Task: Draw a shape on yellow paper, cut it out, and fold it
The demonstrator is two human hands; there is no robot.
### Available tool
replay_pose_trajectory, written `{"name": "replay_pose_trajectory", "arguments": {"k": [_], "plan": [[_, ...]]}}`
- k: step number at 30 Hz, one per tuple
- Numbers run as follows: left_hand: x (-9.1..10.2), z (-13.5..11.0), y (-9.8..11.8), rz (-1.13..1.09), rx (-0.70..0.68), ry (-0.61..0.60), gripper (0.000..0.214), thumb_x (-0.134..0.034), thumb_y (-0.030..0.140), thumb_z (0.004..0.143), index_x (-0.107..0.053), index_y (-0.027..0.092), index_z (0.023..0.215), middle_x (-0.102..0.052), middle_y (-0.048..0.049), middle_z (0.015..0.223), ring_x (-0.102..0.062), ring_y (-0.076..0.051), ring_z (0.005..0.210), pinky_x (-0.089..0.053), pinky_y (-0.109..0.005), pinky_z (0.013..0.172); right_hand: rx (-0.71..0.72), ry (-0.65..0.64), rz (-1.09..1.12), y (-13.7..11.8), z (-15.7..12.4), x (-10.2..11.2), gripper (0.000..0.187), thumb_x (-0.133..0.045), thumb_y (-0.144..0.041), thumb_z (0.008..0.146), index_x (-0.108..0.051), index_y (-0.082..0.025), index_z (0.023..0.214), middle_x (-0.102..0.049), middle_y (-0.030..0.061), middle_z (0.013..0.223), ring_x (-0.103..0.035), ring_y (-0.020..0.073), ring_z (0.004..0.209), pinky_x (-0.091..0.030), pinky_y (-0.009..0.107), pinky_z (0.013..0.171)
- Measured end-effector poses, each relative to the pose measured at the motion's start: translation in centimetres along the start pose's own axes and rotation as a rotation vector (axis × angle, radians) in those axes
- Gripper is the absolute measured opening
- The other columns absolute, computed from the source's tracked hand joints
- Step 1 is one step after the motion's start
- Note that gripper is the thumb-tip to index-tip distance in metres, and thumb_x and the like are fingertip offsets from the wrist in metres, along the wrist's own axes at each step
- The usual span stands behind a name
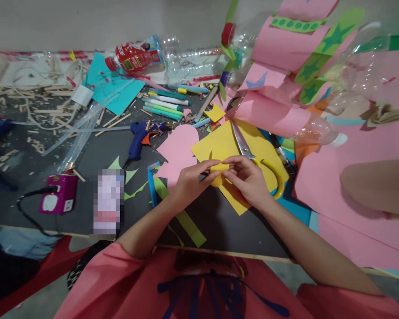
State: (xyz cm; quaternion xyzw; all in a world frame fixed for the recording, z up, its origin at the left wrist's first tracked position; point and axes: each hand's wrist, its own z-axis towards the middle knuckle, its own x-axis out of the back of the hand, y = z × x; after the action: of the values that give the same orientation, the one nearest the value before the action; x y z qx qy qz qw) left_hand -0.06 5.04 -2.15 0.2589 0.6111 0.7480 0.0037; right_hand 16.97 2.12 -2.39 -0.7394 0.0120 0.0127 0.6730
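Between my two hands is a small piece of yellow paper [218, 168], bent or curled over. My left hand [194, 179] pinches its left side between thumb and fingers. On its right side, my right hand [248, 177] grips it with thumb and fingertips. Just beneath lies a larger sheet of yellow paper [206, 148]. Scissors [269, 170] with yellow handles rest on that sheet, their blades pointing away, partly behind my right hand. Left of the sheet is a pink paper cutout [182, 144] with a rounded end, its lower part hidden by my left hand.
A blue glue gun [139, 137] lies left of the pink cutout, near several markers [162, 106]. A magenta power box [58, 195] and a blurred-out rectangular item [108, 201] sit front left. Plastic bottles [136, 55], wood scraps and pink paper sheets [335, 164] surround the work area.
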Motion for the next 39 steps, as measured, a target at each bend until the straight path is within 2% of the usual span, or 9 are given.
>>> {"name": "replay_pose_trajectory", "arguments": {"k": [8,13,18,22,26,31,34,39], "plan": [[0.2,0.0,0.4,0.030,-0.013,0.034,0.015,-0.062,0.025,0.086,-0.073,0.022,0.095,-0.078,-0.0031,0.092,-0.072,-0.015,0.074,-0.057,-0.024,0.073,0.017,0.018,-0.069,-0.3,0.1,0.0,0.021,-0.073,-0.040,0.076,-0.066,-0.025,0.089,-0.062,-0.0009,0.072,-0.058,0.0153,0.065,-0.050,0.030,0.063],[0.1,-0.2,0.3,0.045,-0.054,0.067,0.013,-0.062,0.026,0.086,-0.073,0.022,0.091,-0.078,-0.0024,0.087,-0.073,-0.014,0.072,-0.055,-0.022,0.068,0.034,0.020,-0.085,-0.5,0.1,0.0,0.014,-0.072,-0.035,0.077,-0.069,-0.025,0.086,-0.071,0.0010,0.079,-0.064,0.0165,0.070,-0.055,0.032,0.068],[-0.1,-0.4,0.1,0.018,-0.040,0.082,0.016,-0.063,0.027,0.085,-0.073,0.022,0.098,-0.078,-0.0028,0.093,-0.073,-0.013,0.070,-0.055,-0.021,0.065,0.063,0.027,-0.086,-0.6,0.1,0.1,0.008,-0.070,-0.028,0.077,-0.071,-0.025,0.084,-0.074,0.0010,0.082,-0.067,0.0168,0.073,-0.056,0.032,0.070],[0.0,-0.2,0.4,0.086,-0.112,0.091,0.013,-0.062,0.026,0.087,-0.075,0.024,0.089,-0.078,-0.0015,0.084,-0.072,-0.014,0.072,-0.053,-0.022,0.066,0.077,0.018,-0.123,-0.6,0.1,0.1,0.005,-0.069,-0.027,0.079,-0.071,-0.025,0.083,-0.072,0.0010,0.080,-0.066,0.0168,0.072,-0.056,0.032,0.069],[0.1,0.0,0.6,0.165,-0.224,0.108,0.015,-0.061,0.023,0.089,-0.075,0.022,0.085,-0.078,-0.0025,0.081,-0.072,-0.013,0.071,-0.052,-0.021,0.066,0.199,0.056,-0.211,-0.5,0.0,0.1,0.006,-0.068,-0.024,0.080,-0.071,-0.026,0.084,-0.064,0.0021,0.082,-0.062,0.0170,0.075,-0.054,0.032,0.069],[0.1,-0.2,0.7,0.212,-0.253,0.106,0.018,-0.058,0.025,0.091,-0.075,0.021,0.087,-0.078,-0.0004,0.082,-0.072,-0.011,0.069,-0.051,-0.016,0.062,0.336,0.154,-0.344,-0.3,-0.4,-0.1,0.007,-0.068,-0.022,0.081,-0.072,-0.026,0.086,-0.052,0.0020,0.084,-0.056,0.0166,0.076,-0.051,0.032,0.066],[0.1,-0.3,0.8,0.216,-0.262,0.082,0.020,-0.056,0.026,0.093,-0.074,0.020,0.087,-0.078,0.0006,0.080,-0.071,-0.009,0.066,-0.050,-0.014,0.058,0.410,0.154,-0.396,-0.3,-0.5,-0.1,0.008,-0.066,-0.019,0.083,-0.072,-0.025,0.083,-0.051,0.0008,0.081,-0.055,0.0156,0.073,-0.048,0.031,0.063],[0.2,-0.2,1.2,0.190,-0.285,0.062,0.018,-0.057,0.023,0.092,-0.072,0.017,0.083,-0.078,-0.0006,0.076,-0.070,-0.008,0.063,-0.049,-0.013,0.056,0.457,0.131,-0.426,-0.3,-0.5,-0.1,0.010,-0.066,-0.017,0.084,-0.071,-0.026,0.084,-0.053,0.0004,0.080,-0.057,0.0158,0.076,-0.048,0.031,0.065]]}}
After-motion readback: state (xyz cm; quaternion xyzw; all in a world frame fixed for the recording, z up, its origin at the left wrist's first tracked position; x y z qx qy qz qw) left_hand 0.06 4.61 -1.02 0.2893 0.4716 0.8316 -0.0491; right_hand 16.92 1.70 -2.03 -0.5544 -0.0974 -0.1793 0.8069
